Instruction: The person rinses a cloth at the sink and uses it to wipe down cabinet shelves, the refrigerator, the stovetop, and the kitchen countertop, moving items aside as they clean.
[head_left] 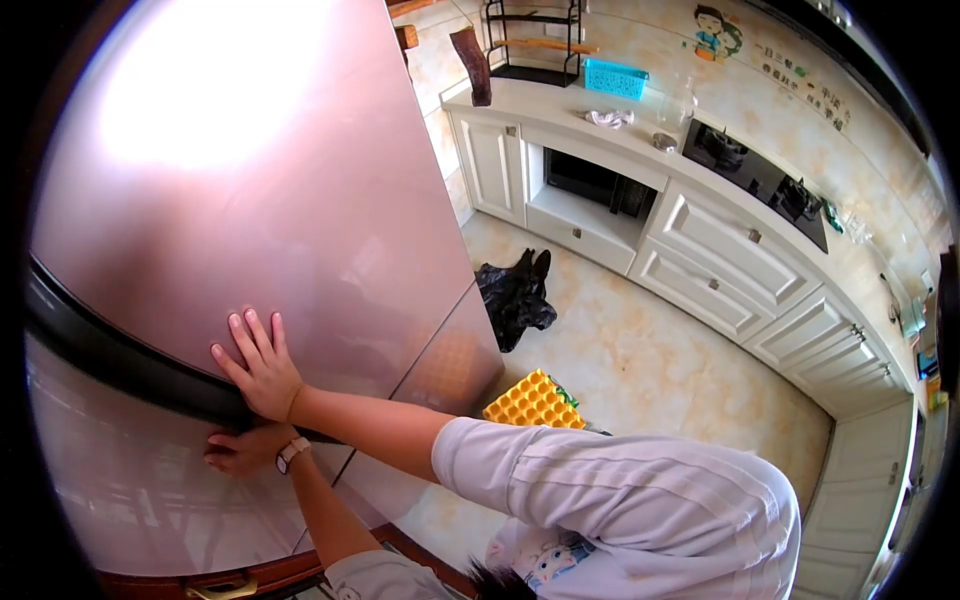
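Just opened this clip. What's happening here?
A person has both bare hands at a pink refrigerator. The right hand is spread flat on the panel above the black strip. The left hand, with a watch on its wrist, is just below; its grip can't be made out. Nearby, a black bag lies on the floor, with a yellow egg tray close by.

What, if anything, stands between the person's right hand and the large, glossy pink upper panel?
Nothing visible: the right hand lies spread against the panel. The watch-wearing left hand sits lower, near the long curved black strip, not between them.
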